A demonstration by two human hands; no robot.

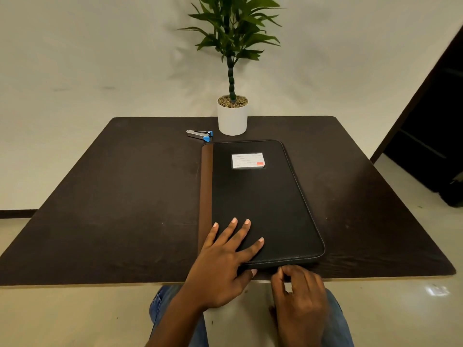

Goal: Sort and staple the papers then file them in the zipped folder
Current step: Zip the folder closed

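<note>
Black folder (263, 196) is being pinned by the flat left hand (225, 254) so the right hand (298, 294), pinching its near edge, can probably work the zip (293, 262)

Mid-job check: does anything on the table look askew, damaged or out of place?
Nothing stands out. The folder lies flat and closed on the table, left hand flat on it, right hand pinching at its near edge. The stapler lies beside the plant pot. No loose papers show.
</note>
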